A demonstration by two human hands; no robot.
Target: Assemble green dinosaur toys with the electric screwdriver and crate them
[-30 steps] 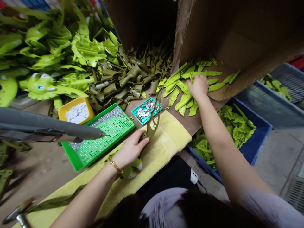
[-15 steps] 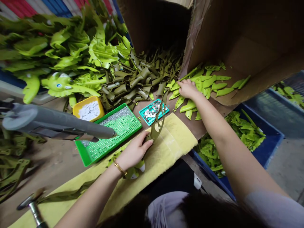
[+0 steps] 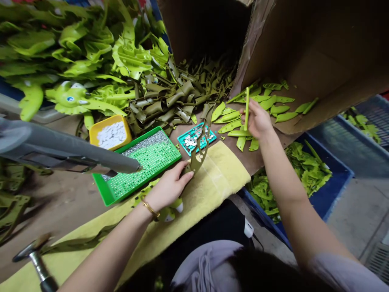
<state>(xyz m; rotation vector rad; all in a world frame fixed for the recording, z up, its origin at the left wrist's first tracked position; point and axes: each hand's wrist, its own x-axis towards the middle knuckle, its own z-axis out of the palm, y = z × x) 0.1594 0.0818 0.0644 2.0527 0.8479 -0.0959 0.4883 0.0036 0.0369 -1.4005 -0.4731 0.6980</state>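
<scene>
My left hand [image 3: 172, 182], with a gold bracelet at the wrist, pinches the lower end of an olive-green curved part [image 3: 199, 156] over the yellow cloth [image 3: 215, 178]. Beneath that hand lies a light green spotted piece [image 3: 170, 211] with white tips, partly hidden. My right hand [image 3: 258, 119] holds a slim bright green part [image 3: 247, 108] upright between thumb and fingers, raised above the pile of green leaf-shaped parts [image 3: 229, 117]. Just beyond the olive part sits a small teal tray [image 3: 190, 140] of silver discs.
A green tray [image 3: 146, 166] of small metal pieces and a yellow tub [image 3: 112, 132] of white bits stand left. A grey tool [image 3: 75, 152] juts over them. Hammer [image 3: 38, 263] lies lower left; olive parts [image 3: 170, 97] and cardboard box [image 3: 304, 73] stand behind; blue crate [image 3: 334, 190] right.
My right hand has lifted from the leaf-shaped pile and moved slightly right and nearer, now with one slim green part in it. My left hand keeps the olive part. The view has shifted slightly.
</scene>
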